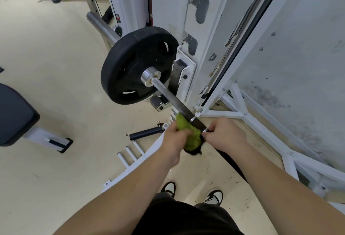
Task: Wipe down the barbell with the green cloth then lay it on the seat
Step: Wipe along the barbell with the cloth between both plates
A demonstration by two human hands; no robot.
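Barbell [168,94] racked on the hook [178,74] of the white rack upright [186,20], black weight plate [130,62] on the sleeve beyond, shaft slanting down toward the camera and disappearing between the two hands; racked presumably to hold firm under rubbing and to spare either hand the weight; green cloth [188,137] bunched round the near part of the shaft, touching it, gripped by the left hand [175,137] with fingers curled over the wad; likely wrapped that way to cover the knurling all round in one pass; right hand [225,134] just beside the cloth on the far side of the shaft, fingertips [207,134] curled in at the bar, seemingly pinching it to steady it, exact contact too small to tell. Both forearms reaching forward and converging, backs of the hands up, wrists roughly level. Judged mid-wipe; stretch of shaft toward the plate apparently not yet covered; padded seat [13,115] well apart at the left edge, laying the cloth there not yet done.
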